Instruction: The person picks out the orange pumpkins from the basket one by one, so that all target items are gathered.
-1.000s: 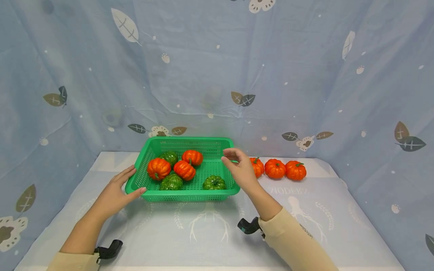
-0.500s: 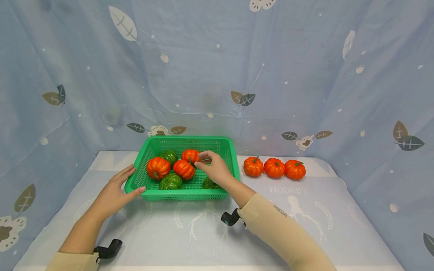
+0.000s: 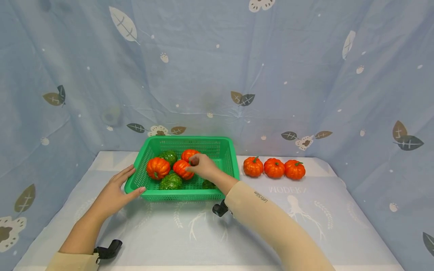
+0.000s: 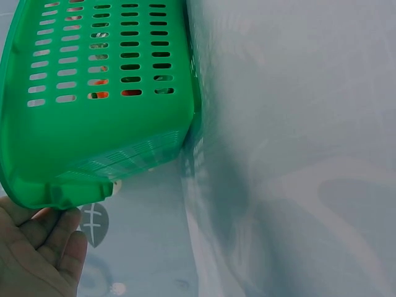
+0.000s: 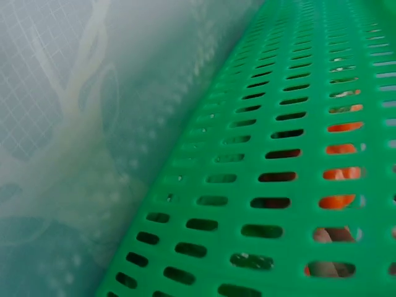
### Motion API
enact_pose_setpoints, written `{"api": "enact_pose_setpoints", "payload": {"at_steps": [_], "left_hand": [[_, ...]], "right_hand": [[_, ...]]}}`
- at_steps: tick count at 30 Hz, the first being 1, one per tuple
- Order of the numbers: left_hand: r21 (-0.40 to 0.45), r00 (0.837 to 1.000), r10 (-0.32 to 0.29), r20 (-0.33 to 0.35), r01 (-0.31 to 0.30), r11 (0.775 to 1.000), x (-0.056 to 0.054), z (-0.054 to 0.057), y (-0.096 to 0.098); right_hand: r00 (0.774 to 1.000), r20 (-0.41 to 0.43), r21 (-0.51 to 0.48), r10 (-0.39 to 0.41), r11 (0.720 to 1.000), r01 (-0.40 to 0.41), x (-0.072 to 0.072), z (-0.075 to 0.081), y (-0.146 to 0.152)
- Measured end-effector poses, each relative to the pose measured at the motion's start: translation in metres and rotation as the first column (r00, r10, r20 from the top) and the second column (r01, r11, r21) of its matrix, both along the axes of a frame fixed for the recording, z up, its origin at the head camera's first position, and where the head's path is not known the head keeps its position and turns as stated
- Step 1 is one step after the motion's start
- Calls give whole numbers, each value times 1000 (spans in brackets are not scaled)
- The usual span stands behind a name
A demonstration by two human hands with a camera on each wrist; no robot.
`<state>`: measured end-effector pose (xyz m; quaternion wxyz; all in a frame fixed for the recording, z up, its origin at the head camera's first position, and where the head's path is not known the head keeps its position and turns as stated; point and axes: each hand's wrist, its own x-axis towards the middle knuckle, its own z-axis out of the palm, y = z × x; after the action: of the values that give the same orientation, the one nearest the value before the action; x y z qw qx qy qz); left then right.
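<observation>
The green plastic basket point(image 3: 190, 192) holds orange and dark green toy pumpkins. My left hand point(image 3: 113, 194) lies at its front left corner, fingers fairly straight along the left rim and thumb at the front rim. In the left wrist view the left fingers point(image 4: 59, 238) touch the rim from outside. Inside the basket my right hand point(image 3: 207, 168) pinches the middle orange pumpkin point(image 3: 181, 169) by its stem side. Another orange pumpkin point(image 3: 189, 154) sits just behind, partly covered by the fingers. In the right wrist view the slotted basket wall hides most of the hand.
Beside them in the basket are an orange pumpkin point(image 3: 158, 168) and green pumpkins, one green pumpkin point(image 3: 208, 184) partly under my right wrist. To the basket's right, three orange pumpkins point(image 3: 274, 168) stand in a row on the pale cloth point(image 3: 162, 233). A patterned curtain point(image 3: 203, 75) hangs behind.
My right hand has moved left from the basket's right rim, over the inside, and down onto the middle orange pumpkin, taking hold of it. My left hand has stayed at the corner.
</observation>
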<state>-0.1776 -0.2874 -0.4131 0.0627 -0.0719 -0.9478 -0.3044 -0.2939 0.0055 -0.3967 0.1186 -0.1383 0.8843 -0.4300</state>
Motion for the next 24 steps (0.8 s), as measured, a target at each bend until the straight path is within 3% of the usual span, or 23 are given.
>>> {"api": "enact_pose_setpoints", "payload": {"at_steps": [6, 24], "left_hand": [[5, 1000, 2, 3, -2, 1000, 1, -1, 1], [9, 1000, 12, -3, -12, 1000, 1, -2, 2]], "right_hand": [[999, 36, -5, -7, 1000, 7, -4, -7, -5], [1000, 8, 42, 23, 999, -23, -7, -14, -6]]}}
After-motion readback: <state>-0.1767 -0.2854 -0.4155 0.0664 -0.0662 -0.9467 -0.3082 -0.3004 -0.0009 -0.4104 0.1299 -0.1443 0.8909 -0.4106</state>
